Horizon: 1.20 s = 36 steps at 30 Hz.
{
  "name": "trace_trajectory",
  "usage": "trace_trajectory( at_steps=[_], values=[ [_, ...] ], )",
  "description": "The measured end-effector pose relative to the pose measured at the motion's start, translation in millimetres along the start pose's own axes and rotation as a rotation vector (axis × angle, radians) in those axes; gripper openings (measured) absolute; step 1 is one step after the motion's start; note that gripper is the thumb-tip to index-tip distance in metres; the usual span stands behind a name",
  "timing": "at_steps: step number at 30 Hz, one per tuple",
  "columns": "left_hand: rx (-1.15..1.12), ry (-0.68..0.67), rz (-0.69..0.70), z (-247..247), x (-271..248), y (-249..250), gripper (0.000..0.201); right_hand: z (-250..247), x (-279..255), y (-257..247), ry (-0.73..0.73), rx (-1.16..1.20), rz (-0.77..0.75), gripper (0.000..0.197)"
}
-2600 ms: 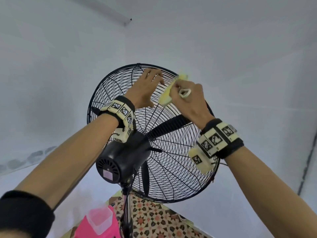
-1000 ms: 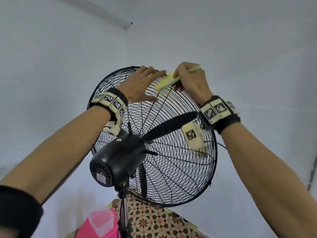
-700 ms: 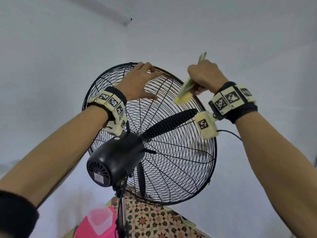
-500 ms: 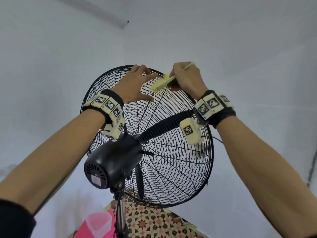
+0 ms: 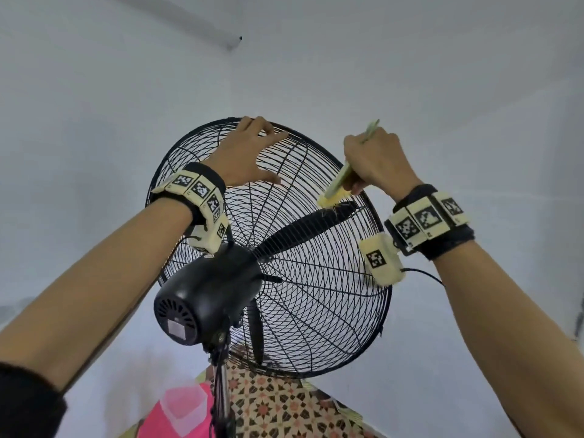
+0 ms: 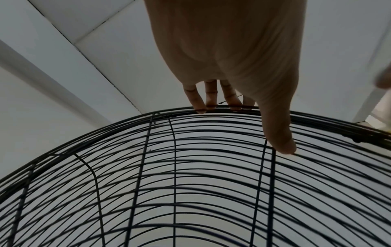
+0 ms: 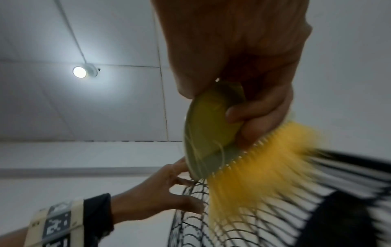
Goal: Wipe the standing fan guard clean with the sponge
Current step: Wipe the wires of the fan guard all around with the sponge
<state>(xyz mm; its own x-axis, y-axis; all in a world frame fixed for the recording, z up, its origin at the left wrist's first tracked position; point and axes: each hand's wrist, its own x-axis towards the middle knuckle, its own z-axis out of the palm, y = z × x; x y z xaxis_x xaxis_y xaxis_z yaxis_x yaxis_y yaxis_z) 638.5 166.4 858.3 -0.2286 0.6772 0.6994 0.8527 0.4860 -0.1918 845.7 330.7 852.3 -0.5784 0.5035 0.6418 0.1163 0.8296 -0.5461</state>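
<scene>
Black wire guard (image 5: 316, 295), glossy plastic motor housing (image 5: 202, 298), yellow-bristled plastic brush (image 7: 211, 130)

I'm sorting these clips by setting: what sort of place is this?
Probably a plain room in a home: bare white walls, a panelled ceiling with a single lamp, a patterned tiled floor, and a black standing fan.

plain white walls (image 5: 94, 121), a panelled ceiling (image 7: 127, 41) with one lit round lamp (image 7: 79, 72), patterned floor tiles (image 5: 284, 406) below.
</scene>
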Motion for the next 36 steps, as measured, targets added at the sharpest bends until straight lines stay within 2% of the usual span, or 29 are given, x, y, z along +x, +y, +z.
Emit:
trace_trajectory(
  at_steps=[3, 5, 8, 10, 11, 12, 15, 17, 20, 21, 23, 24, 26, 28, 29, 32, 33, 35, 36],
  values=[
    [-0.005, 0.009, -0.007, 0, -1, -2, 0.097, -11, -11, 35, -0.128, -0.131, 0.098, 0.038],
    [-0.001, 0.013, 0.004, 1, 0, 2, 0.097, -19, -13, 44, -0.153, 0.004, 0.146, 0.043],
    [-0.005, 0.008, 0.025, 2, 3, 8, 0.098, -16, -10, 37, 0.047, 0.303, 0.07, 0.035],
    [0.002, 0.004, 0.027, 2, 4, 9, 0.097, -10, -12, 27, 0.098, 0.471, 0.033, 0.034],
    [0.002, 0.001, 0.023, 2, 4, 9, 0.097, -6, -13, 26, 0.094, 0.466, 0.028, 0.035],
    [0.0, 0.0, 0.018, 2, 4, 7, 0.097, -4, -13, 29, 0.078, 0.408, 0.04, 0.036],
    [-0.011, 0.008, 0.005, 2, 2, 5, 0.096, -14, -12, 38, -0.05, 0.032, 0.11, 0.035],
    [-0.019, 0.012, 0.003, 0, 2, 7, 0.097, -23, -12, 35, -0.078, 0.014, 0.067, 0.037],
    [-0.005, 0.01, -0.006, -1, 2, 9, 0.097, -33, -15, 13, 0.054, 0.198, -0.22, 0.025],
    [0.002, 0.013, -0.009, 0, 1, 9, 0.097, -34, -13, 5, 0.1, 0.184, -0.338, 0.034],
    [-0.009, 0.026, -0.013, 1, 1, 8, 0.097, -34, -1, -6, 0.14, 0.015, -0.529, 0.056],
    [-0.019, 0.032, -0.012, 2, 1, 8, 0.097, -32, 8, -9, 0.152, -0.098, -0.581, 0.059],
    [-0.018, 0.036, -0.004, 2, 1, 9, 0.097, -26, 26, -9, 0.171, -0.26, -0.652, 0.046],
    [-0.01, 0.038, 0.01, 1, 0, 11, 0.098, -16, 35, -10, 0.161, -0.206, -0.65, 0.031],
    [-0.008, 0.039, 0.015, 1, 0, 11, 0.098, -12, 36, -10, 0.14, -0.135, -0.631, 0.031],
    [-0.006, 0.033, 0.01, 0, -1, 10, 0.098, -6, 29, -9, 0.073, -0.107, -0.607, 0.046],
    [-0.007, 0.032, 0.009, 0, -1, 9, 0.098, -8, 29, -8, 0.058, -0.093, -0.588, 0.046],
    [-0.009, 0.035, 0.01, 0, -2, 7, 0.097, -18, 29, -8, 0.03, -0.118, -0.516, 0.033],
    [-0.012, 0.04, 0.013, 1, -2, 7, 0.098, -25, 31, -9, -0.004, -0.206, -0.463, 0.029]
  ],
)
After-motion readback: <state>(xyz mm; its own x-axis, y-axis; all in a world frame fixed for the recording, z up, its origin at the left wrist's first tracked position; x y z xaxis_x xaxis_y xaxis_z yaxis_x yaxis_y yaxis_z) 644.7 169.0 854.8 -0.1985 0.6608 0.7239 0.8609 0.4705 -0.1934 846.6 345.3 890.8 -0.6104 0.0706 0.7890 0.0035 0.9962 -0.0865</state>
